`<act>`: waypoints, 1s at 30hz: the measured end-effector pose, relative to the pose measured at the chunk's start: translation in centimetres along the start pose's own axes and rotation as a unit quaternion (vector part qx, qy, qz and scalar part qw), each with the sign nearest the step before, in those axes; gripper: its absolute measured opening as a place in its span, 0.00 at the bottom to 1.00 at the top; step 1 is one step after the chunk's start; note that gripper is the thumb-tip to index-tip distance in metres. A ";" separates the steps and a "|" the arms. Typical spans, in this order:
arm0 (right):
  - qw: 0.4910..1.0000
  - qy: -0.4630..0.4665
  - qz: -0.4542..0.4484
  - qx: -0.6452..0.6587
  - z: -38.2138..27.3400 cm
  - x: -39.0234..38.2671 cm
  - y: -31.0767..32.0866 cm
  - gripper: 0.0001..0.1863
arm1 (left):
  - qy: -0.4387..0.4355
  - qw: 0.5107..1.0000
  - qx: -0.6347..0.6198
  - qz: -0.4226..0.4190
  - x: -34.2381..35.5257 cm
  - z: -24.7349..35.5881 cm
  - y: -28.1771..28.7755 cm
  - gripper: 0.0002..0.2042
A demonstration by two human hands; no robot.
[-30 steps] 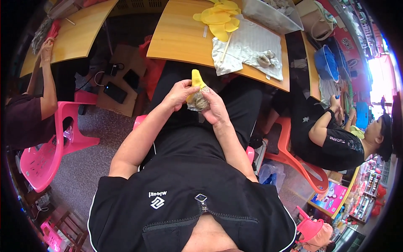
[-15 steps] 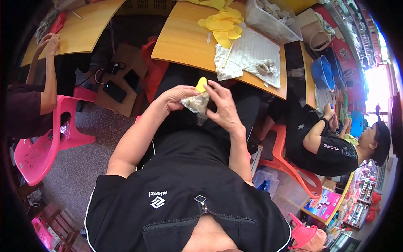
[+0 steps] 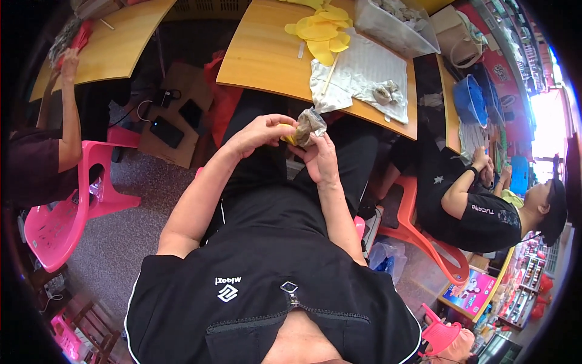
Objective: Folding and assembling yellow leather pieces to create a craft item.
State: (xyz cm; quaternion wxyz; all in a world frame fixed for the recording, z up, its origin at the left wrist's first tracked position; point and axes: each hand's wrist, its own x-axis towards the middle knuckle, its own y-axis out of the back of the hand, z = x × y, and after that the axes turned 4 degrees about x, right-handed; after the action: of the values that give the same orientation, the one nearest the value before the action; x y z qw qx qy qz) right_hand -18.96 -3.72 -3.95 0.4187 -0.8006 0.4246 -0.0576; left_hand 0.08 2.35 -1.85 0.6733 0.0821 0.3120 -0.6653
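Above my lap, my left hand [image 3: 259,133] pinches a yellow piece [image 3: 288,137] between thumb and fingers. Against that piece sits a small bundle [image 3: 310,124] in clear, crinkled plastic with brownish-grey stuff inside; I cannot make out its kind. My right hand [image 3: 322,159] grips the bundle from the right and below, fingertips on the plastic. Beyond my hands, a heap of flat yellow petal-shaped pieces [image 3: 327,33] lies on the wooden table [image 3: 260,60]. Near the table's front edge, a similar greyish bundle [image 3: 384,93] rests on a white cloth [image 3: 388,67].
A clear plastic bin [image 3: 418,45] of greyish bundles stands at the table's far right. A thin stick [image 3: 330,77] lies on the cloth. One person [image 3: 479,212] sits at right on an orange chair [image 3: 409,221]; another works at left by a pink chair [image 3: 66,212]. Phones [image 3: 167,132] lie on cardboard.
The bundle has turned over: its plastic end now points up and away, and the yellow piece sits lower left. My right hand has moved from above it to below.
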 end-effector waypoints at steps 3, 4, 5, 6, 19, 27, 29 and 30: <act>1.000 -0.009 0.003 0.018 -0.1 -0.1 -0.7 0.18 | -0.220 0.959 0.169 0.059 0.0 -0.7 -0.8 0.16; 1.000 -0.003 0.005 0.000 0.0 -0.1 -0.8 0.19 | -0.219 0.959 0.170 0.058 0.2 -0.9 -0.9 0.16; 1.000 0.002 0.007 -0.018 0.2 -0.1 -1.0 0.19 | -0.243 0.957 0.138 0.074 0.4 -1.2 -1.0 0.14; 1.000 0.003 0.008 -0.017 0.3 0.0 -1.2 0.19 | -0.267 0.954 0.105 0.090 0.6 -1.4 -1.1 0.13; 0.990 0.097 0.074 -0.071 0.6 0.1 -1.4 0.15 | -0.323 0.939 0.081 0.082 0.7 -1.5 -1.4 0.05; 0.979 0.119 0.051 -0.157 0.5 -0.2 -1.9 0.10 | -0.238 0.954 -0.166 0.076 1.2 -1.9 -1.7 0.04; 0.976 0.115 0.046 -0.181 0.6 -0.2 -1.8 0.10 | -0.227 0.953 -0.185 0.075 1.1 -1.6 -1.7 0.04; 0.976 0.115 0.046 -0.181 0.6 -0.2 -1.7 0.10 | -0.216 0.952 -0.203 0.075 1.1 -1.5 -1.7 0.04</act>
State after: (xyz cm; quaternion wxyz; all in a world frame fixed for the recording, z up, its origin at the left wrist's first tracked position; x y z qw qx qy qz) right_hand -17.72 -2.74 -3.08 0.2177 -0.8308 0.5096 -0.0519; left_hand -2.12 2.03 -3.11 0.7748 -0.1794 0.2806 -0.5373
